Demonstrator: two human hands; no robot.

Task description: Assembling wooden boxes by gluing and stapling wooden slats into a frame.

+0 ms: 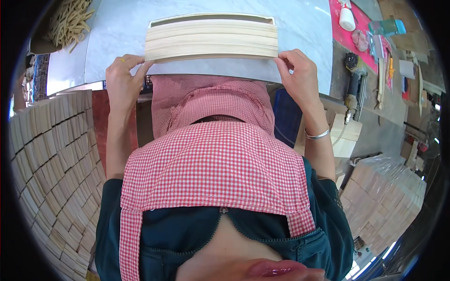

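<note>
A bundle of long, thin pale wooden slats (pixel 211 41) lies crosswise on the grey-white marbled tabletop (pixel 117 28), close to its near edge. A narrow dark gap and a thin cream strip run along the bundle's far side; I cannot tell what the strip is. At the bundle's near left corner, my left hand (pixel 124 77) pinches the end between thumb and fingers. My right hand (pixel 300 75) grips the opposite near corner in the same way, fingers curled. Both forearms come up either side of a red-and-white checked apron.
A box of tan rubber bands (pixel 70 23) stands far left. Stacked wooden slats (pixel 56 173) fill the left side. On the right are a white bottle (pixel 347 19), a teal-capped clear bottle (pixel 388 27), an air tool with a hose (pixel 351 89) and a plastic-wrapped wood stack (pixel 382 196).
</note>
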